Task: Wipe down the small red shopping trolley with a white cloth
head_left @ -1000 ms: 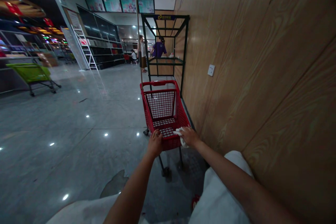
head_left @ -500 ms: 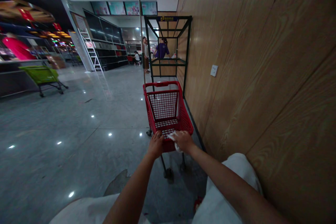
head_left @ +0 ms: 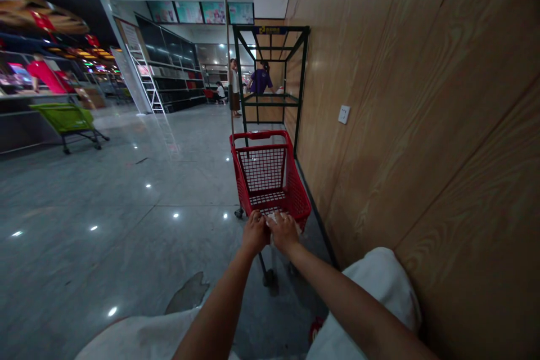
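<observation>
One left hand [head_left: 255,234] is gripping the near rim of the red cart [head_left: 298,194].
Just beside it, the right hand [head_left: 285,233] is holding white cloth [head_left: 299,229] on that rim; the cart is stretching lengthwise away from both, along the right edge of the floor [head_left: 198,180].

My left hand [head_left: 255,234] and right hand [head_left: 284,233] are resting side by side on a shopping cart [head_left: 300,197], a frame rack [head_left: 270,104] standing beyond, a wall [head_left: 379,95] running rightward.
</observation>
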Available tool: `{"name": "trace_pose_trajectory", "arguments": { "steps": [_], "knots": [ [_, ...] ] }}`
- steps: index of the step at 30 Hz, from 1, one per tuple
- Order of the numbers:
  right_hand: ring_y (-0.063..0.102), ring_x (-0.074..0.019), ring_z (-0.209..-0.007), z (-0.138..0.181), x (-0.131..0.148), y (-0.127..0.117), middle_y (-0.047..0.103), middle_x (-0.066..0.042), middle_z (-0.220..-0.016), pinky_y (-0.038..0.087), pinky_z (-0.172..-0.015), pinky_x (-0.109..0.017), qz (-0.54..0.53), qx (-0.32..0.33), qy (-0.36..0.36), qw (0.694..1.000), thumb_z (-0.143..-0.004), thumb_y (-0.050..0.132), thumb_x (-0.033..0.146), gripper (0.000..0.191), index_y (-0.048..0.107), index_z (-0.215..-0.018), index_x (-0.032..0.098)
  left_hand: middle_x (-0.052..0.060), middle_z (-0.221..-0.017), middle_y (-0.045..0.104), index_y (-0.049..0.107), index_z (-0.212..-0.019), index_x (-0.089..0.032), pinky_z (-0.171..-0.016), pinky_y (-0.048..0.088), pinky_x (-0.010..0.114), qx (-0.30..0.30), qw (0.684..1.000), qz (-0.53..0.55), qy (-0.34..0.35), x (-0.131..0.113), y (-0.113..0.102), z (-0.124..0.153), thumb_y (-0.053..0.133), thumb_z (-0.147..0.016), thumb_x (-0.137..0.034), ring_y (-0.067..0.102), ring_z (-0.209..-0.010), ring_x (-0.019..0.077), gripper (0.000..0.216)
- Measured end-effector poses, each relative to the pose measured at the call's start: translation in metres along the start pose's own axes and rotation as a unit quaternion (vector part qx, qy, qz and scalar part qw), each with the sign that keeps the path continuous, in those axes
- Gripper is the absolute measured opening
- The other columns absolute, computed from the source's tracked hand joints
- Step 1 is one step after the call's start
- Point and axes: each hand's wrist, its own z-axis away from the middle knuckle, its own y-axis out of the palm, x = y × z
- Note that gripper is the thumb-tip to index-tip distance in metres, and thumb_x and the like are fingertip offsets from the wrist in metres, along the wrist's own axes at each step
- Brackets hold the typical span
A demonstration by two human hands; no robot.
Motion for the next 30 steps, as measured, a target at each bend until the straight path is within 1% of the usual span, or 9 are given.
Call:
{"name": "trace_pose_trajectory", "arguments": {
  "steps": [4,8,11,13,18,21,25,28,30],
  "knots": [
    [0.051,-0.0234,-0.101,0.004,-0.022,-0.011,0.058,-0.009,-0.122,0.039,-0.086,-0.037,0.0,0.026,-0.062,0.998,-0.092,0.041,0.023,0.04,0.053,-0.13,0.03,0.01,-0.123,0.052,0.058,-0.102,-0.018,-0.11,0.035,0.037,0.034,0.999,-0.003,0.033,0.013,-0.005,0.005,0.051,-0.078,-0.01,0.035,-0.132,0.0207,0.026],
    [0.051,-0.0222,-0.104,0.017,-0.072,-0.026,0.057,-0.007,-0.125,0.036,-0.094,-0.036,0.014,0.026,-0.06,0.998,-0.089,0.044,0.02,0.045,0.053,-0.131,0.033,0.011,-0.127,0.05,0.058,-0.101,-0.018,-0.112,0.032,0.04,0.044,0.999,-0.016,0.017,0.012,-0.006,0.005,0.05,-0.075,-0.007,0.033,-0.134,0.0216,0.029],
    [0.051,-0.022,-0.105,0.022,-0.085,-0.027,0.056,-0.006,-0.127,0.034,-0.096,-0.036,0.017,0.016,-0.05,0.998,-0.09,0.043,0.02,0.047,0.051,-0.134,0.034,0.013,-0.127,0.052,0.059,-0.101,-0.018,-0.113,0.028,0.044,0.039,0.999,-0.018,-0.006,0.002,-0.003,0.002,0.052,-0.076,-0.01,0.034,-0.133,0.0242,0.027],
    [0.05,-0.0232,-0.105,0.021,-0.072,-0.021,0.054,-0.008,-0.128,0.034,-0.097,-0.038,0.015,0.009,-0.035,0.999,-0.09,0.045,0.024,0.047,0.048,-0.137,0.033,0.014,-0.128,0.052,0.059,-0.103,-0.017,-0.113,0.027,0.046,0.038,0.999,-0.022,-0.026,-0.005,-0.001,0.001,0.053,-0.076,-0.012,0.035,-0.132,0.0256,0.029],
    [0.049,-0.0267,-0.107,0.005,-0.004,0.001,0.047,-0.011,-0.137,0.035,-0.095,-0.046,0.016,-0.005,0.006,1.0,-0.093,0.04,0.022,0.053,0.036,-0.144,0.034,0.014,-0.128,0.051,0.056,-0.116,-0.016,-0.11,0.032,0.045,0.021,0.999,-0.016,-0.035,-0.005,0.003,0.0,0.052,-0.078,-0.015,0.036,-0.132,0.0261,0.039],
    [0.051,-0.0258,-0.101,0.0,0.007,0.001,0.051,-0.011,-0.132,0.039,-0.089,-0.044,0.001,0.019,-0.004,1.0,-0.093,0.039,0.022,0.05,0.041,-0.142,0.033,0.013,-0.126,0.052,0.057,-0.114,-0.018,-0.108,0.034,0.044,0.016,1.0,-0.015,0.002,0.007,-0.002,0.003,0.052,-0.077,-0.014,0.037,-0.13,0.0254,0.038],
    [0.051,-0.0244,-0.102,0.01,-0.039,-0.009,0.055,-0.007,-0.127,0.04,-0.09,-0.04,-0.008,0.03,-0.062,0.998,-0.091,0.043,0.024,0.044,0.051,-0.133,0.034,0.01,-0.123,0.054,0.06,-0.104,-0.02,-0.111,0.031,0.044,0.044,0.997,-0.024,0.054,0.023,-0.012,0.008,0.051,-0.076,-0.009,0.037,-0.131,0.0234,0.032],
    [0.048,-0.024,-0.11,0.022,-0.08,-0.017,0.055,-0.007,-0.128,0.034,-0.1,-0.04,0.005,0.018,-0.055,0.998,-0.089,0.044,0.021,0.043,0.055,-0.13,0.03,0.01,-0.128,0.052,0.06,-0.102,-0.02,-0.111,0.03,0.046,0.044,0.998,-0.025,0.028,0.024,-0.013,0.009,0.049,-0.074,-0.006,0.035,-0.132,0.0231,0.033],
    [0.046,-0.024,-0.114,0.027,-0.091,-0.019,0.055,-0.007,-0.128,0.029,-0.106,-0.04,0.01,0.01,-0.047,0.999,-0.088,0.045,0.02,0.042,0.058,-0.127,0.028,0.011,-0.129,0.051,0.06,-0.103,-0.019,-0.112,0.028,0.047,0.04,0.999,-0.03,0.006,0.019,-0.011,0.01,0.049,-0.074,-0.006,0.034,-0.134,0.0242,0.033]
  ]
}}
